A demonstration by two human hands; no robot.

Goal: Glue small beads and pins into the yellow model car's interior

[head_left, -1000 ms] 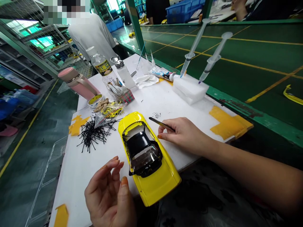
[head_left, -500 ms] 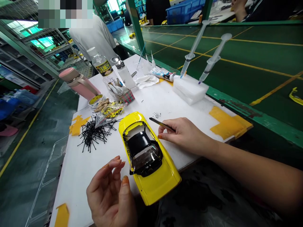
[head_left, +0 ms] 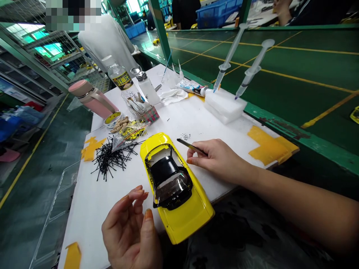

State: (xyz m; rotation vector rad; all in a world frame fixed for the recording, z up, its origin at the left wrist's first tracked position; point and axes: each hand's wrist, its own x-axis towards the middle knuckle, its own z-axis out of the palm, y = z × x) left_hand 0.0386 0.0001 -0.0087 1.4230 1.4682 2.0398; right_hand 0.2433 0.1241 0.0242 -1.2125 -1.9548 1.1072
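A yellow model car body [head_left: 185, 216] with a black roof and clear window lies on the white tabletop [head_left: 92, 213], its near end at the table's front edge. My left hand [head_left: 131, 228] is beside it on the left, palm turned up and fingers apart, holding nothing. On the other side, my right hand [head_left: 213, 157] pinches a pair of dark tweezers [head_left: 186, 144], whose tip points left towards the car's far end. Tiny black bits [head_left: 185, 136] lie scattered just beyond the tweezers. A heap of thin black sticks [head_left: 112, 158] is left of the car.
Behind the heap are a bag of yellow parts [head_left: 131, 130], a tape roll [head_left: 112, 118], a pink flask [head_left: 92, 99] and bottles. Two syringes [head_left: 226, 67] stand in a white foam block [head_left: 224, 108] near a glue tube [head_left: 192, 87]. A co-worker [head_left: 106, 41] sits beyond; a green conveyor [head_left: 280, 67] runs alongside.
Both hands, the tweezers and the car stay practically still. The co-worker at the back has shifted slightly left, and a yellow part on the conveyor has moved right.
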